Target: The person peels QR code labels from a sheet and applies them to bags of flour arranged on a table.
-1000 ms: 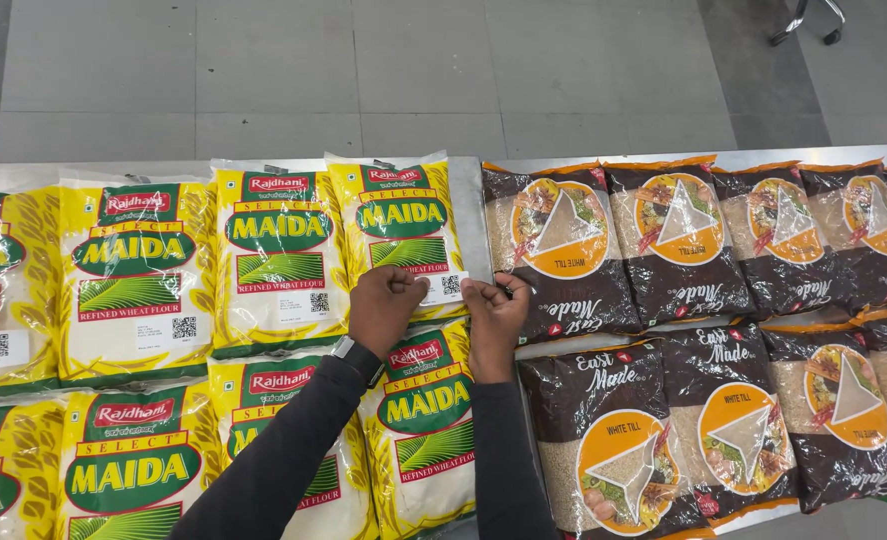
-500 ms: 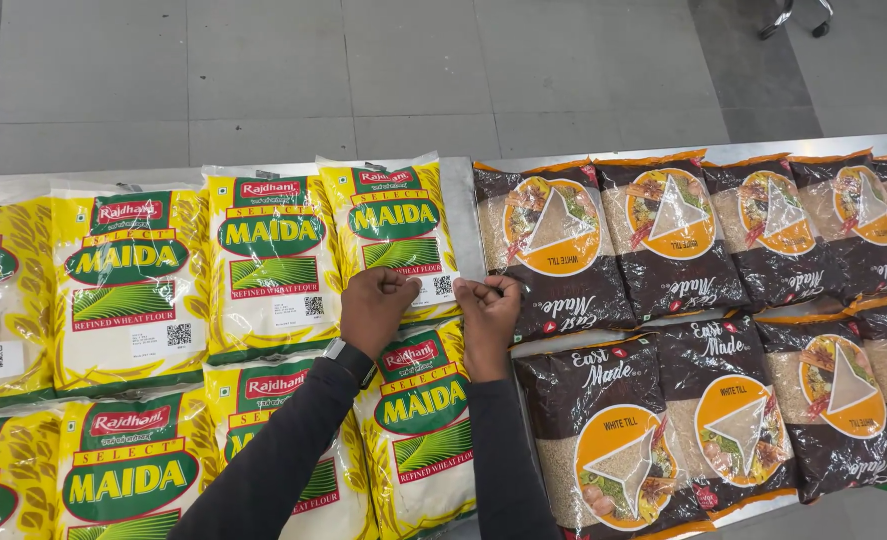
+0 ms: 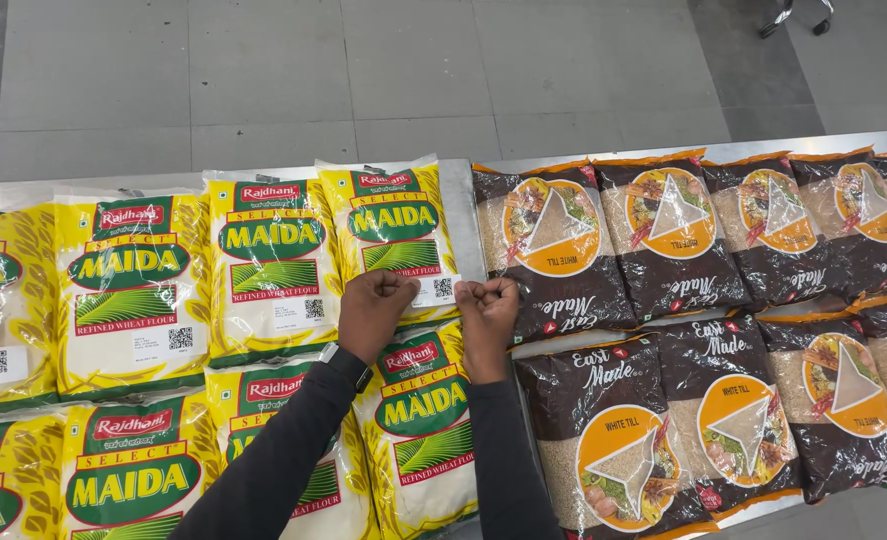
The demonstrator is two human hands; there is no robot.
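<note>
Looking down, I see my left hand [image 3: 373, 312] and right hand [image 3: 487, 312] curled into loose fists, side by side, a narrow gap between them. Both rest on the lower edge of a yellow flour packet [image 3: 393, 232], which stretches lengthwise straight away from my knuckles; whether they pinch it, I cannot tell. Beyond my right hand lie dark brown seed packets [image 3: 553, 250] on the steel table [image 3: 460, 200].

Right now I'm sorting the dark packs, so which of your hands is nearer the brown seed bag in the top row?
Right. The right hand lies at the brown seed bag's left edge; the left hand rests farther off, on the yellow flour bag.
</note>
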